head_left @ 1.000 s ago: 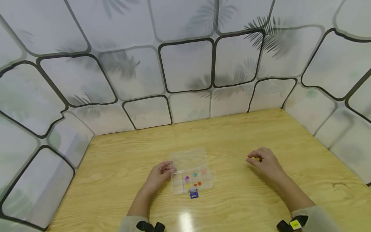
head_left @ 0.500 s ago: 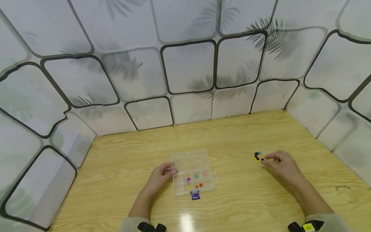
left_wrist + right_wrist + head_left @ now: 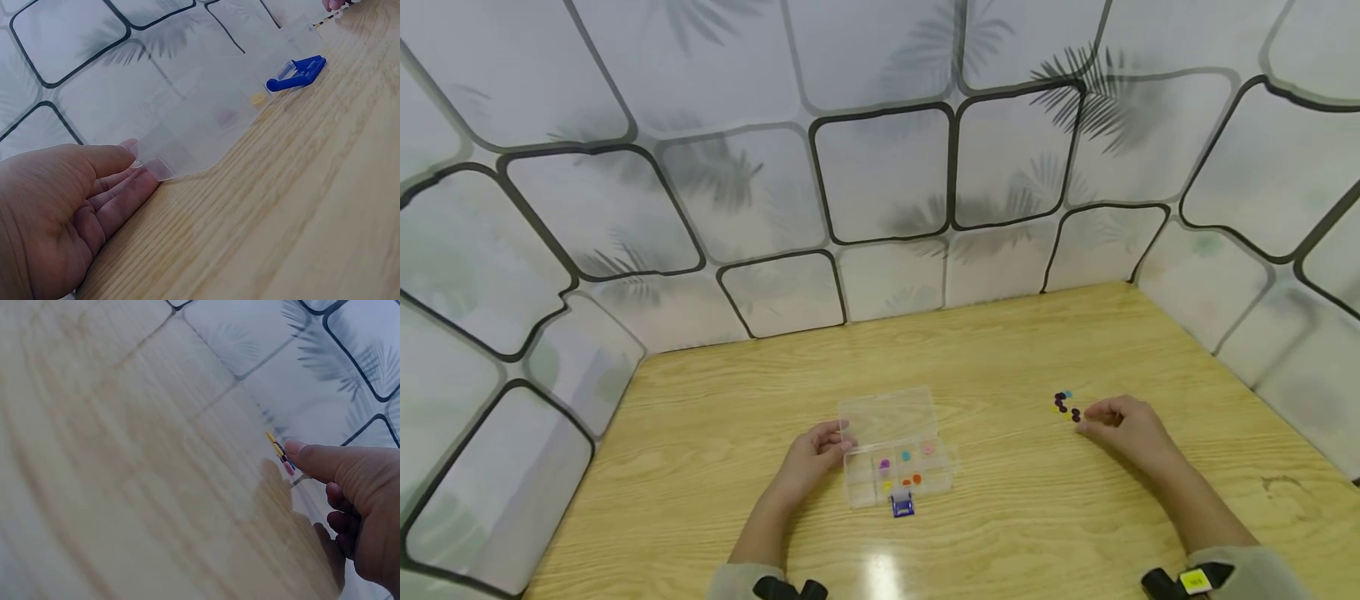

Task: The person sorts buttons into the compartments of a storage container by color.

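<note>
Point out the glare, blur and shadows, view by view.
Head: a bright glare patch on the table near the bottom edge; left wrist: the clear plastic box looks hazy, its contents indistinct; right wrist: the wood grain is smeared and soft, with a darker patch beside the right hand.

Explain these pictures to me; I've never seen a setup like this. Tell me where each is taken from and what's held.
There is no machine, just a person's two bare hands. The wide picture comes from a camera on the head, looking forward and down; the other two come from each wrist. On the wooden table lies a clear, divided box, its lid open, a blue clip at the front and small coloured pieces inside. The left hand holds the box by its left side. The right hand is at a few loose beads; whether it pinches one is hard to tell.
</note>
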Demonstrator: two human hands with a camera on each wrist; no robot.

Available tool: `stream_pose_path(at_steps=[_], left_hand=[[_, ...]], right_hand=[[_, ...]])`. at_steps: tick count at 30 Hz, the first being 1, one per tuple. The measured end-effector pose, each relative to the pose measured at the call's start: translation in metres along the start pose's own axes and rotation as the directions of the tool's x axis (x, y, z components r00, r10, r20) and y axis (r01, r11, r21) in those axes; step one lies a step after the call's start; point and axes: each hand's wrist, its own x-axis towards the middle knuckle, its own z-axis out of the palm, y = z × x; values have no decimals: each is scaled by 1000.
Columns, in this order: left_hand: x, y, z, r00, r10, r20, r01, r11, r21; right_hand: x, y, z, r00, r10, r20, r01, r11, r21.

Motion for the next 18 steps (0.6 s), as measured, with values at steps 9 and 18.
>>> stream_pose_path(at_steps=[9, 18], left_hand=[[0, 1, 1, 1000, 4, -16, -3, 1000, 13], [-1, 0, 1, 1000, 8, -6, -8, 1000, 21]], right_hand=[[5, 2, 2, 993, -98, -68, 94, 994, -59], [5, 9, 7, 952, -294, -89, 282, 951, -126]])
